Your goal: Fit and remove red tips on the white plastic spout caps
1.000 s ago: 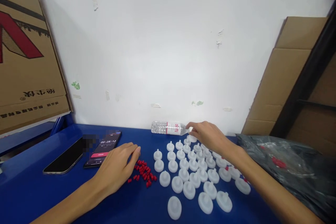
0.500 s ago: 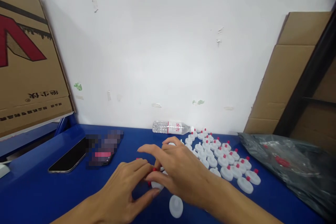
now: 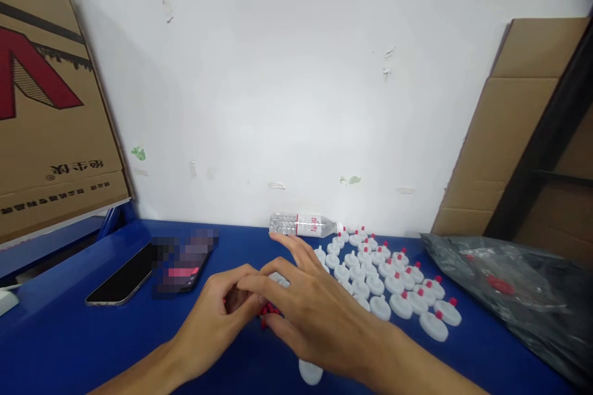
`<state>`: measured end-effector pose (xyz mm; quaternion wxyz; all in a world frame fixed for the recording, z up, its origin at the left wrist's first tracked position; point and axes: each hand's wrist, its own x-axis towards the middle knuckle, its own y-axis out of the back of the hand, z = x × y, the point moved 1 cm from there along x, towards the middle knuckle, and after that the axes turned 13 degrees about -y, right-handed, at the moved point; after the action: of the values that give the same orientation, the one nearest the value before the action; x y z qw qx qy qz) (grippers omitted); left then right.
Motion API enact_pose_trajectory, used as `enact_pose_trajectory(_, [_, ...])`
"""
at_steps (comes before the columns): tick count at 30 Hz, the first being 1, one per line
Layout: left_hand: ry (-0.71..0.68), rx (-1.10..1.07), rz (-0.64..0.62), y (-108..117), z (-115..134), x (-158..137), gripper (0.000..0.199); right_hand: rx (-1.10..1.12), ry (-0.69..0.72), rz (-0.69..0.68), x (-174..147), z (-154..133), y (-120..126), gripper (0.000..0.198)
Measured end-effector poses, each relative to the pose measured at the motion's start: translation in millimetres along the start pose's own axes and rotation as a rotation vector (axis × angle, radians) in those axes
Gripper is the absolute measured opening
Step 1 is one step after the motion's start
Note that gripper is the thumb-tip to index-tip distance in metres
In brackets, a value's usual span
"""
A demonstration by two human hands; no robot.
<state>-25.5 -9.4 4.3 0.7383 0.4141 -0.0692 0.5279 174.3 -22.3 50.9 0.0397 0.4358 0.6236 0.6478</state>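
My left hand (image 3: pixel 217 315) is closed, its fingers curled and its thumb reaching toward my right hand. The fingertips of my right hand (image 3: pixel 308 302) meet it, with the index bent over the left thumb; what they pinch is hidden. A bit of a white disc-shaped lid (image 3: pixel 279 279) shows behind the right fingers; I cannot tell if it is held. Small red caps (image 3: pixel 269 308) lie in a pile beneath the hands. One more white lid (image 3: pixel 310 373) lies in front, partly covered by my right wrist.
Rows of white lids (image 3: pixel 393 282), many with red tips, spread over the blue table (image 3: pixel 152 345) at right. A clear bottle (image 3: pixel 303 224) lies by the wall. Two phones (image 3: pixel 123 274) are at left. A dark plastic bag (image 3: pixel 504 296) and cardboard (image 3: pixel 500 136) stand right.
The white lid with a red cap, seen between both thumbs before, is no longer visible there. My hands have closed together, and more of the red caps shows below them.
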Motion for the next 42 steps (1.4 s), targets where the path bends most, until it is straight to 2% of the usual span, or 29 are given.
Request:
enact_pose_trajectory(3, [-0.088,0.093,-0.035,1.3,-3.4,-3.5,0.036,-0.058,0.064,0.032,0.4,1.3,-5.9,0.049])
enact_pose_trajectory(5, [-0.161,0.148,-0.062,3.0,-4.8,-5.9,0.034,-0.084,0.102,0.001,0.9,-0.2,-6.2,0.052])
enact_pose_trajectory(9, [-0.23,0.144,-0.052,5.2,-2.5,-7.2,0.032,-0.081,0.131,-0.024,4.1,-1.2,-0.8,0.05])
enact_pose_trajectory(11, [-0.182,0.065,-0.023,4.7,-0.2,-5.8,0.033,-0.108,0.166,0.008,7.1,0.5,2.5,0.045])
enact_pose_trajectory(15, [0.01,-0.129,0.018,1.4,0.7,-2.4,0.04,-0.203,0.246,0.087,13.1,3.4,4.5,0.032])
enact_pose_trajectory(22, [0.179,-0.388,0.092,0.6,-4.4,-0.9,0.05,-0.296,0.265,0.177,14.4,11.1,-0.4,0.033])
enact_pose_trajectory(24, [0.21,-0.441,0.175,6.1,-7.2,1.8,0.053,-0.303,0.207,0.204,12.6,29.0,5.0,0.038])
enact_pose_trajectory(25, [0.219,-0.45,0.222,9.3,-9.2,3.7,0.054,-0.285,0.118,0.187,11.8,41.8,9.0,0.041])
enact_pose_trajectory(27, [0.216,-0.42,0.281,14.9,-14.2,8.0,0.055,-0.177,-0.177,0.204,10.1,72.4,18.7,0.041])
enact_pose_trajectory(30, [0.195,-0.317,0.254,17.9,-21.8,12.4,0.053,-0.159,-0.389,0.271,7.0,113.6,29.1,0.031])
enact_pose_trajectory(35, [0.2,-0.16,0.191,18.0,-25.0,12.0,0.046,-0.169,-0.595,0.25,-0.5,152.4,29.5,0.018])
enact_pose_trajectory(38, [0.196,0.048,0.103,19.3,-22.7,13.1,0.041,-0.189,-0.668,0.165,-6.0,164.7,26.2,0.02])
enact_pose_trajectory(42, [0.124,0.262,0.014,18.8,-19.5,15.8,0.037,-0.231,-0.721,0.018,-12.3,177.3,21.5,0.016])
